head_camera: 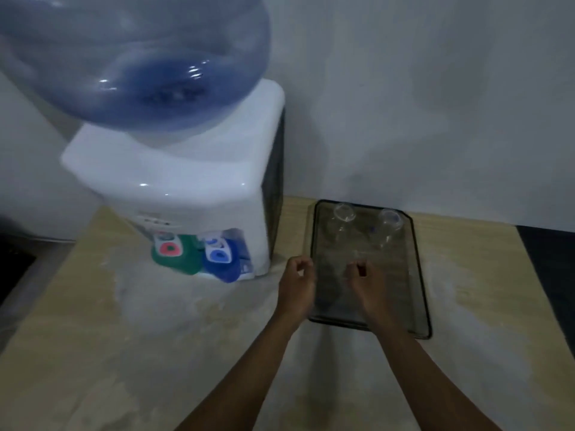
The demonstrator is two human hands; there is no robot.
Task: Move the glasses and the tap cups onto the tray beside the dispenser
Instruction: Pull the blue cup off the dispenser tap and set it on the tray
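Two clear glasses, one [343,214] and the other [389,222], stand side by side at the far end of a dark rectangular tray [420,275] to the right of the dispenser. A green cup [175,258] sits under the red tap and a blue cup [222,264] under the blue tap. My left hand [297,278] hovers at the tray's left edge with its fingers curled in and nothing in them. My right hand [364,276] is over the middle of the tray, also curled and holding nothing.
The white water dispenser [186,175] carries a large blue bottle [133,57] and stands at the back left of a pale wooden counter [140,337]. A white wall rises right behind the tray. A dark surface lies beyond the counter's left edge.
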